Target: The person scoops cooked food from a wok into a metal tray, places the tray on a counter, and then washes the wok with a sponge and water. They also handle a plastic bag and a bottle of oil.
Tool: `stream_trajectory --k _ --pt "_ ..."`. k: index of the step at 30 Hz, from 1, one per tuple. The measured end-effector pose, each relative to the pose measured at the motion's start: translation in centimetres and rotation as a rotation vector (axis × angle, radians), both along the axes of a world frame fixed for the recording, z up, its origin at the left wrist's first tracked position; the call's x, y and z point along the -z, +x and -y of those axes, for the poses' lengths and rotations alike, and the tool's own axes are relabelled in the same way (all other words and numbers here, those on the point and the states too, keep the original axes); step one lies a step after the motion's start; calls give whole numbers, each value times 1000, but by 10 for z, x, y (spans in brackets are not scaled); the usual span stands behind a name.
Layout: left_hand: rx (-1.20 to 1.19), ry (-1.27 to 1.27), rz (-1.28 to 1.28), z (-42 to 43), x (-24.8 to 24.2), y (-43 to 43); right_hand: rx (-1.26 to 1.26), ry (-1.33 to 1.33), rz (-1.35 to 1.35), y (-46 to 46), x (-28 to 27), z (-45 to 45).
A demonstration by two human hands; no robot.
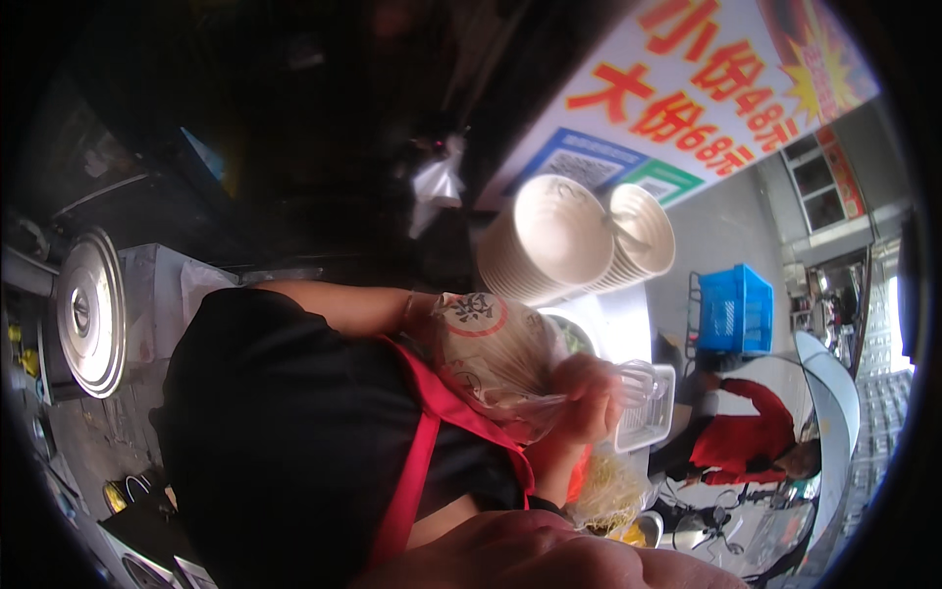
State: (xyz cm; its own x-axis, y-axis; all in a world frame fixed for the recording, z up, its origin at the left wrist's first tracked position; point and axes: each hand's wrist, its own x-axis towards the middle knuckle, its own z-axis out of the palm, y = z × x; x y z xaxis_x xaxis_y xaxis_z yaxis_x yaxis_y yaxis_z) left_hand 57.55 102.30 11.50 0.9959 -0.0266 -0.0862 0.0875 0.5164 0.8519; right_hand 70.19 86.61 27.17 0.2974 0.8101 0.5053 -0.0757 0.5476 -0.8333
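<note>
A translucent plastic bag (482, 346), printed with a red ring and dark characters, is close against my chest. Its contents are hard to make out. My right hand (589, 390) grips the bag's gathered neck, its fingers closed and a little blurred. Loose clear plastic (639, 379) sticks out past the knuckles. My left forearm (353, 305) reaches to the bag's other end. Only the wrist and edge of my left hand (423, 313) show, since the bag hides the fingers.
Tall nested stacks of pale bowls (563, 232) stand just beyond the bag. Behind my right hand are a white plastic basket (647, 416) and a bag of pale strands (607, 489). A large metal lid (92, 313) is at far left. A person in red (743, 442) is outside.
</note>
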Motion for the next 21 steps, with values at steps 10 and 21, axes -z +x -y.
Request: stream_trajectory --k 10,21 --pt "-548 27 -87 -206 15 -223 -270 -67 -110 -139 9 -255" --pt "-1119 420 -335 -409 30 -366 -333 -154 -247 -256 1 -498"
